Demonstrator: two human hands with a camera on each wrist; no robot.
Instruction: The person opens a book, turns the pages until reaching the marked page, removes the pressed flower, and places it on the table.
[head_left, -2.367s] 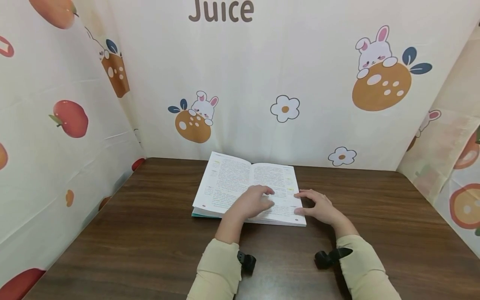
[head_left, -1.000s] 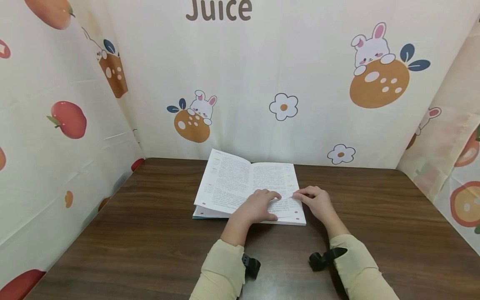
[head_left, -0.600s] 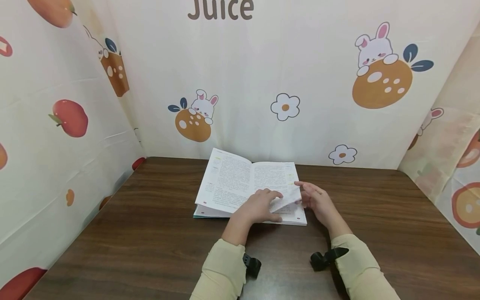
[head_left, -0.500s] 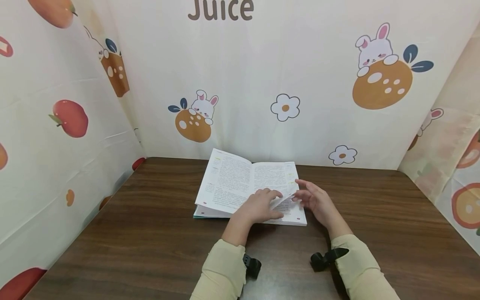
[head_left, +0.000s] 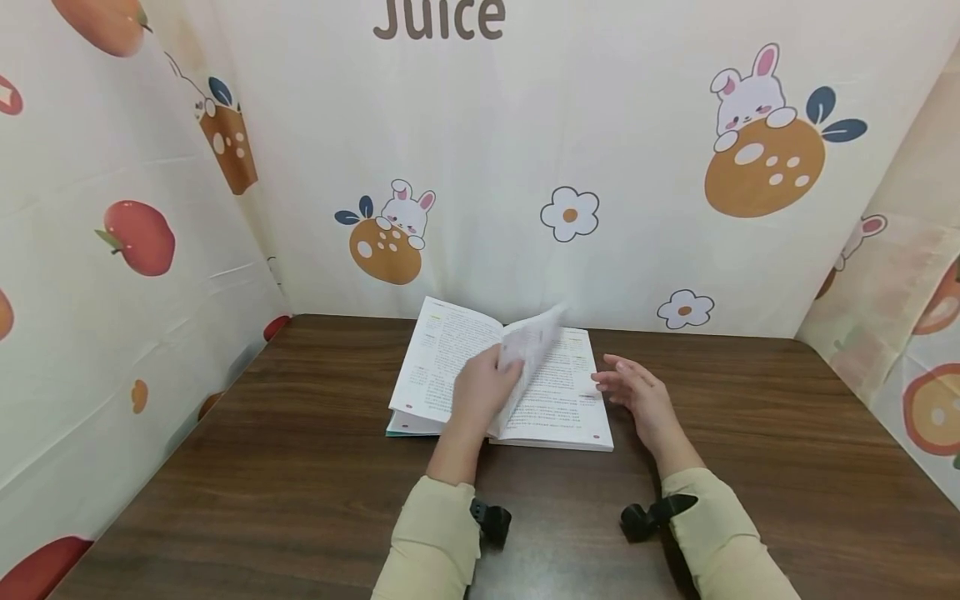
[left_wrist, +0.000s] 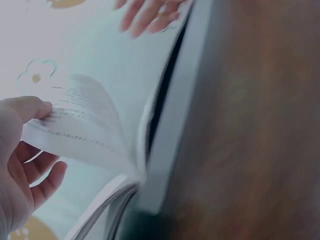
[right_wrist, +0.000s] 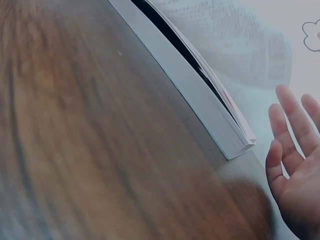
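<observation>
a page pinched up from the open book

behind everything we see the printed cloth wall (head_left: 480, 133), and in front of it the brown table (head_left: 285, 500). the book (head_left: 558, 396) lies open on the table's far half, near the middle, its far edge close to the cloth. we judge the whole block thick and fairly weighty, best held by both side edges so it doesn't flop shut. the raised page (head_left: 531, 343) bows up from the middle fold toward the far right; we expect it to be light, limp and easily creased or torn, so a soft pinch near its outer edge should suit it. the left hand (head_left: 478, 390) grasps this page, thumb against its face. the right hand (head_left: 643, 400) is released, fingers loosely extended by the book's right edge; whether they touch it we cannot tell. we see no container here.
</observation>
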